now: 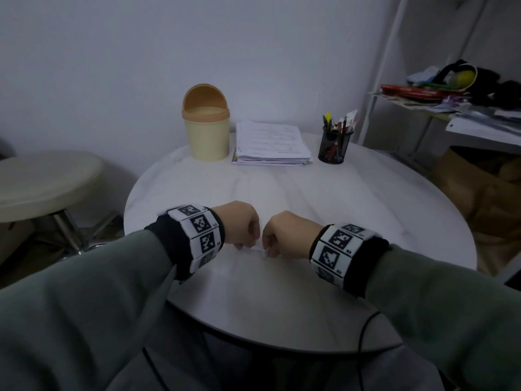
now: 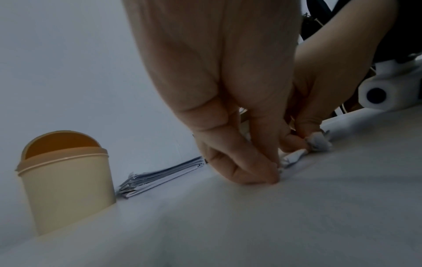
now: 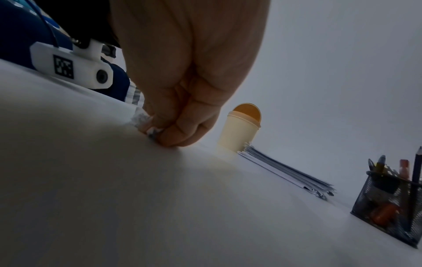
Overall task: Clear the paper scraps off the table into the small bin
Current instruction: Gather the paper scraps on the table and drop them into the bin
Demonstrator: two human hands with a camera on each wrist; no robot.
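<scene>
Paper scraps (image 2: 318,143) pinched by right hand (image 1: 284,235), apparently also left hand (image 1: 239,224), on table (image 1: 310,198)

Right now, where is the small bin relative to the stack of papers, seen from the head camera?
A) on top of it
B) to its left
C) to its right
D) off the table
B: the small bin stands on the table, left of the stack of papers.
</scene>
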